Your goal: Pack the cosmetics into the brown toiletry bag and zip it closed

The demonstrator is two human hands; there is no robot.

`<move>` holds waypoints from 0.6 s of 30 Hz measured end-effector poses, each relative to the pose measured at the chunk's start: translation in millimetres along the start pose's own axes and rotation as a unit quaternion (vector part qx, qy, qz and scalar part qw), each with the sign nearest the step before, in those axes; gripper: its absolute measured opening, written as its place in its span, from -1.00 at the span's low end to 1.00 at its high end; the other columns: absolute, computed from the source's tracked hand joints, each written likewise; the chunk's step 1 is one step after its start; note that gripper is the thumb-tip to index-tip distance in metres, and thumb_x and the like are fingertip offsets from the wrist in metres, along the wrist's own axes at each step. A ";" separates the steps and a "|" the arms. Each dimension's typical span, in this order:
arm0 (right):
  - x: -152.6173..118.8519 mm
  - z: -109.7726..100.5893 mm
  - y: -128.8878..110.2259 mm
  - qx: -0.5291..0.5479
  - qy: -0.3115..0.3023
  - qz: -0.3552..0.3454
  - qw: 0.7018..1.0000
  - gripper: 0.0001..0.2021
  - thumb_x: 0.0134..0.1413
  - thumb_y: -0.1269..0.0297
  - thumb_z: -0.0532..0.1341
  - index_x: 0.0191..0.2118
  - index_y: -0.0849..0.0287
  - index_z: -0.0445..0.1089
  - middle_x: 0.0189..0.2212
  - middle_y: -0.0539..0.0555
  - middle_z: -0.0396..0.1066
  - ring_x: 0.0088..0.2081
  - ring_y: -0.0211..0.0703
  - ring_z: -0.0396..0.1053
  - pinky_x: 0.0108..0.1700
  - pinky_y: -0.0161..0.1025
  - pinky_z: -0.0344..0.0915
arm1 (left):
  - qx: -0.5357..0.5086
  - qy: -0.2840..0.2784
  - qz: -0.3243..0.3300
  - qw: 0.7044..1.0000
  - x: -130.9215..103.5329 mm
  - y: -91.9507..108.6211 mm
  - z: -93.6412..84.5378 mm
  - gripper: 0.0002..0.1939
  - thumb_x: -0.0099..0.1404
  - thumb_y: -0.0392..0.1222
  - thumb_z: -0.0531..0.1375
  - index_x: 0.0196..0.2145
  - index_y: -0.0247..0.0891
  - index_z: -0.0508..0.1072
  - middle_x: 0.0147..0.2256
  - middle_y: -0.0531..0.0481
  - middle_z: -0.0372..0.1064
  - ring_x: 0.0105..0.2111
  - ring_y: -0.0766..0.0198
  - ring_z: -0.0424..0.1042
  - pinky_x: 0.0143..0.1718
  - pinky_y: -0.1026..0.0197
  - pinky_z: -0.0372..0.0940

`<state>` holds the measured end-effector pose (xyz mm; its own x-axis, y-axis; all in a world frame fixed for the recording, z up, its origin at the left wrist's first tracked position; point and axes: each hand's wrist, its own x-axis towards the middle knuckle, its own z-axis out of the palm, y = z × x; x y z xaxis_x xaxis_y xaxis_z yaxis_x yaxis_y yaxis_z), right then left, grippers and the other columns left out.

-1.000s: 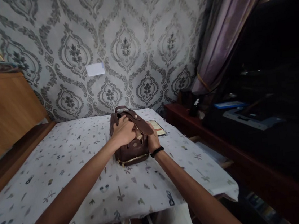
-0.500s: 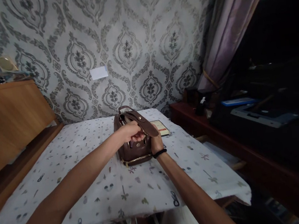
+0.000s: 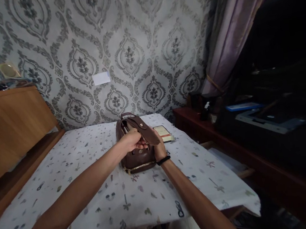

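A brown leather handbag (image 3: 139,160) with a gold zipper along its lower front stands on the cloth-covered table (image 3: 97,206). Its flap (image 3: 144,130) with a metal stud is lifted and slanted to the right. At the opening under the flap, my left hand (image 3: 134,140) is closed with its fingers curled. What those fingers pinch is hidden. My right hand (image 3: 160,150), with a black band at the wrist, wraps round the bag's right side beside the flap's end; its fingertips are mostly out of sight.
A phone-like flat device (image 3: 162,134) with a lit, pale screen lies just right of the bag. A wooden cabinet (image 3: 11,117) borders the table on the left. Along the right runs a dark red ledge (image 3: 187,119) with a small dark bottle (image 3: 205,111). Patterned wallpaper rises behind.
The view has tilted up a little, so the bag and table sit slightly lower. Both hands keep nearly the same places on the bag, with the left fingers shifting slightly at the opening.
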<state>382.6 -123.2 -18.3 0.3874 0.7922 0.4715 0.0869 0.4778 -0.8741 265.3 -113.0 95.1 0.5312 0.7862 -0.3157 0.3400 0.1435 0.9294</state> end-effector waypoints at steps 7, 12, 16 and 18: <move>3.9 0.6 2.6 0.005 -0.009 0.007 1.000 -0.52 0.21 0.03 -0.05 0.15 0.08 0.27 0.17 0.09 0.33 0.18 -0.05 0.28 0.25 -0.08 0.18 | 0.040 -0.019 -0.010 0.999 -12.3 3.8 2.7 -0.71 0.17 -0.57 -0.05 -0.60 -0.30 0.22 -0.79 0.18 0.07 -0.78 0.39 0.31 -0.74 0.45 0.05; 9.9 -2.0 6.5 0.005 -0.022 0.024 0.999 -0.53 0.25 0.02 -0.07 0.15 0.06 0.30 0.14 0.08 0.38 0.16 -0.04 0.31 0.22 -0.10 0.22 | 0.054 -0.021 -0.007 0.998 -11.7 8.6 3.3 -0.68 0.16 -0.60 -0.07 -0.63 -0.30 0.19 -0.80 0.18 0.03 -0.79 0.40 0.29 -0.75 0.46 0.02; 16.5 -4.8 9.7 0.006 -0.032 0.019 0.999 -0.52 0.26 0.02 -0.04 0.16 0.13 0.31 0.17 0.12 0.35 0.19 -0.01 0.29 0.25 -0.04 0.18 | 0.052 -0.015 0.037 0.998 -22.8 -1.8 -0.1 -0.79 0.23 -0.50 -0.01 -0.47 -0.29 0.28 -0.71 0.15 0.21 -0.71 0.36 0.37 -0.67 0.40 0.17; 21.2 -6.2 10.8 0.007 -0.038 0.015 0.999 -0.50 0.26 0.02 -0.03 0.16 0.16 0.32 0.17 0.13 0.35 0.19 -0.01 0.28 0.28 -0.03 0.13 | 0.073 0.037 0.145 0.986 -31.1 -16.0 -9.7 -0.87 0.29 -0.38 0.03 -0.32 -0.28 0.35 -0.64 0.13 0.29 -0.66 0.35 0.38 -0.62 0.37 0.21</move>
<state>397.4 -103.6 -18.5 0.3187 0.8325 0.4532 0.0636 0.4582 -0.8866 235.8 -133.9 91.8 0.5661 0.8241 -0.0205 0.2933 -0.1781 0.9393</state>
